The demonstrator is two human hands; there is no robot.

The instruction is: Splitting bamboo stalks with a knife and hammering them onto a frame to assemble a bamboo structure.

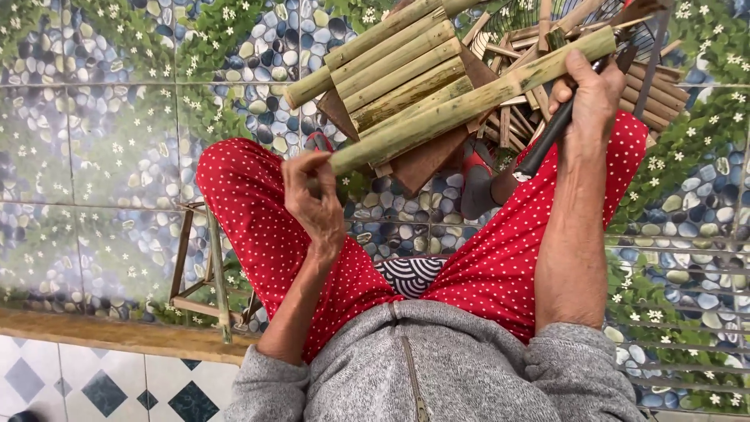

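Seated in a grey zip top [422,367] and red dotted trousers [258,211], a person works a long green bamboo pole [469,105] above the knees. The left hand [312,199] is clenched around the pole's near end; the right hand [590,94] grips the far end together with a dark-handled blade [547,141], its handle angled down toward the right thigh. Both hands are full, so neither can catch a slip. With two things pinched in one fist, the pole could roll or twist loose, and the tool might then drop onto the leg or foot. Beyond the knees, a stack of cut bamboo lengths [391,59] rests on a brown wooden block [430,160] on the pebble-patterned tile floor [94,141], beside loose split strips [656,86]; a nudge could scatter them. A small bamboo frame [207,266] stands at left.
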